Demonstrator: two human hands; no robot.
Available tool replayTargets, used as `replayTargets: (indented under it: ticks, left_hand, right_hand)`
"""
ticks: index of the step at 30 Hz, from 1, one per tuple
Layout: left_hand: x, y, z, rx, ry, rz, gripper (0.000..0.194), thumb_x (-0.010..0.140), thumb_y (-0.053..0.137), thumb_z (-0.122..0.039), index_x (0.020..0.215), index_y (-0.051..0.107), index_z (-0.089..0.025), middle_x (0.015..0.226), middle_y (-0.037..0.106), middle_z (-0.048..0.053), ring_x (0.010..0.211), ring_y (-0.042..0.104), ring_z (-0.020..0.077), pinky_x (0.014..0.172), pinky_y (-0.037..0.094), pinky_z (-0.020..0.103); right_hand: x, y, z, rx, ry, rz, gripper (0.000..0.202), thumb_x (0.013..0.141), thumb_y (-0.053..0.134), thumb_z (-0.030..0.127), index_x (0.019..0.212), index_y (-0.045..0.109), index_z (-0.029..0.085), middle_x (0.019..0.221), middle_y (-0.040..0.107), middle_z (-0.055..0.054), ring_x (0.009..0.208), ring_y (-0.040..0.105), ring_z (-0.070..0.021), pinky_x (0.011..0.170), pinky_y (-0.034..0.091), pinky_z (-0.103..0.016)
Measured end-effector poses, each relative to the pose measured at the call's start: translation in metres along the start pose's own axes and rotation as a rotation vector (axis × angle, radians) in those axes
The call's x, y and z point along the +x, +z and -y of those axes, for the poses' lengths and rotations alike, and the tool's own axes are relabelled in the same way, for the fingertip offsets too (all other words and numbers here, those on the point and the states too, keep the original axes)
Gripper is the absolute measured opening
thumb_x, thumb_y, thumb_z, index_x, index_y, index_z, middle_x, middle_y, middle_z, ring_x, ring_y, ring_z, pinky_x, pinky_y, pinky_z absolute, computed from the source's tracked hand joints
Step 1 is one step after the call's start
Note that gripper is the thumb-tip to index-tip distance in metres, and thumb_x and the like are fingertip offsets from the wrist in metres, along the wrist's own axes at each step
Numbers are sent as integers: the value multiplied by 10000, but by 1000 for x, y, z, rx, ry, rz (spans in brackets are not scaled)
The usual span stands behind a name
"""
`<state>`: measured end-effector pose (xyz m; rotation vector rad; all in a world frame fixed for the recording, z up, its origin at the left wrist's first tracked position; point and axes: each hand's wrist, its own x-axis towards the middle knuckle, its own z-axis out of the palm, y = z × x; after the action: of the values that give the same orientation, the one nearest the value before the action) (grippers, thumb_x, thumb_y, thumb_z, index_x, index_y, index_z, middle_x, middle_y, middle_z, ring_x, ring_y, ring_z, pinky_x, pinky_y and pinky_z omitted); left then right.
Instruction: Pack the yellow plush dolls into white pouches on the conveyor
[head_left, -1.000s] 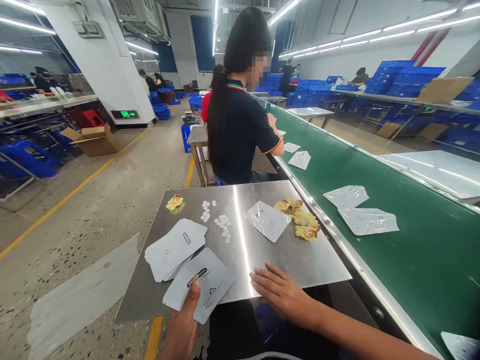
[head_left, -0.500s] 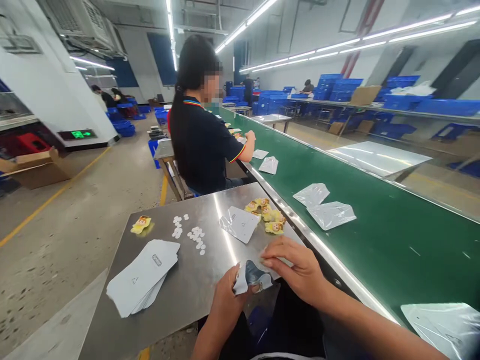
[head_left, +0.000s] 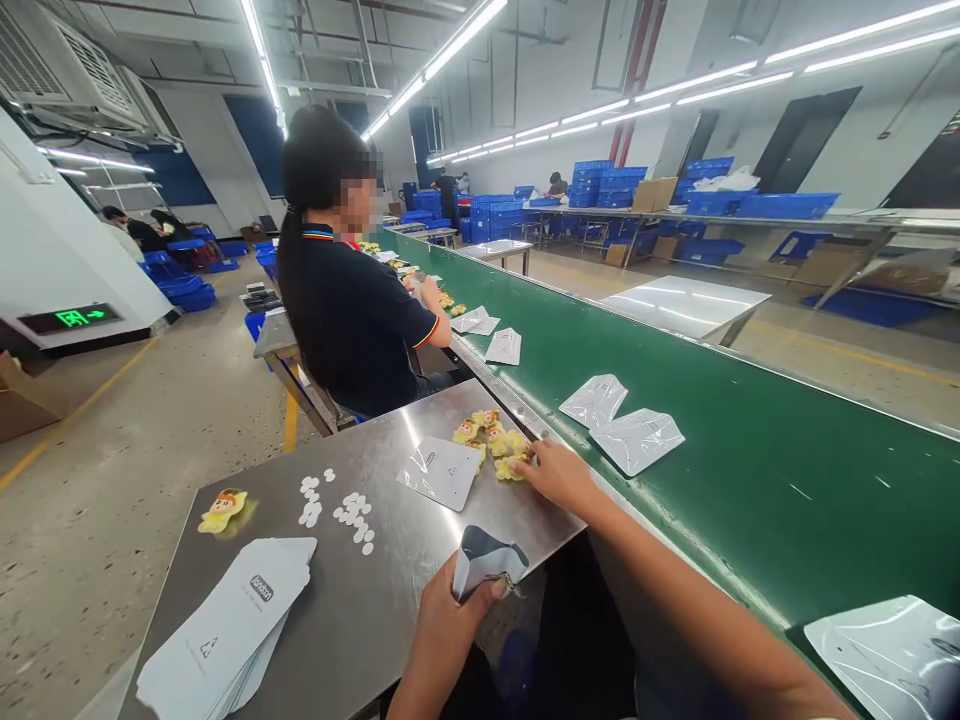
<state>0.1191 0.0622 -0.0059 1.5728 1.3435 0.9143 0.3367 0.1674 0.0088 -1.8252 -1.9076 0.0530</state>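
At the left edge of the frame a green-lit exit sign [head_left: 71, 318] glows on the base of a white pillar, with part of a cardboard box [head_left: 26, 400] on the floor below it. In the lower left, a fanned stack of white printed pouches [head_left: 225, 620], the top one bearing a dark logo and a recycling triangle, lies on my metal tabletop [head_left: 360, 620]. Just above that stack sits a lone yellow doll-faced figurine [head_left: 223, 510]. To its right, small white discs [head_left: 355, 515] lie in two loose clusters. Beyond the tabletop's far edge, left of the upper centre, a co-worker in a dark shirt [head_left: 352, 310] sits facing the belt. At bottom centre my left hand [head_left: 450, 612] grips an upright pouch [head_left: 480, 572], thumb pressed on its front, its mouth gaping to show a dark inside. A flat printed pouch [head_left: 441, 472] lies just above, near the middle of the frame, touching the group of yellow figurines [head_left: 491, 435] on its right. My right hand [head_left: 561, 474] reaches there with bent fingers, its fingertips touching the group's right side; whether they are closed on one I cannot tell. Farther right runs the green conveyor belt [head_left: 720, 450], carrying two pale pouches [head_left: 637, 442] side by side right of centre and another glossy pouch [head_left: 892, 650] at the lower right corner.
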Motion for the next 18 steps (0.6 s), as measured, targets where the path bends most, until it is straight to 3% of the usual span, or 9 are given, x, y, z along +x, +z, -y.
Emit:
replayTargets:
  ticks: [4,7,9,11,15,18]
  left_hand:
    - [7,1,-1,-29,-9,-7,361,697,675,-459,876,679,-146,799,710,49,777,621,240,705,467,317]
    - [13,3,-1,-58,-5,10,353,689,687,-436,889,681,-146,808,718,56,785,632,251,711,477,329]
    - [17,6,-2,-61,-2,21,338,679,700,-417,885,676,-150,813,716,56,784,631,251,714,476,331]
    - [20,10,-4,-61,13,40,325,679,706,-392,898,671,-154,834,715,53,797,626,246,725,470,326]
    - [22,19,-9,-80,42,94,324,688,701,-346,954,666,-166,865,712,34,807,608,223,724,455,297]
    - [23,25,-12,-68,73,138,274,693,695,-331,908,667,-163,802,686,9,742,574,192,668,436,269]
  right_hand:
    - [-10,33,1,89,-91,-52,386,785,623,497,968,574,161,981,604,-94,940,578,-244,788,451,-353]
    - [-23,35,1,430,-79,-91,357,779,636,463,960,529,174,906,629,-61,875,610,-213,788,479,-364]
    - [-32,18,0,718,-71,-139,389,773,646,445,1010,489,180,937,638,-59,870,626,-188,798,498,-351]
    - [-42,-10,4,853,-135,-174,433,761,668,431,1063,472,191,1001,631,-63,912,623,-176,828,500,-336]
    - [-67,-66,17,577,-390,-114,389,776,672,391,1081,530,197,1005,632,-56,915,605,-182,824,486,-332]
    - [-78,-84,21,320,-555,-43,297,832,618,351,1073,558,187,1010,635,-72,971,580,-204,856,460,-359]
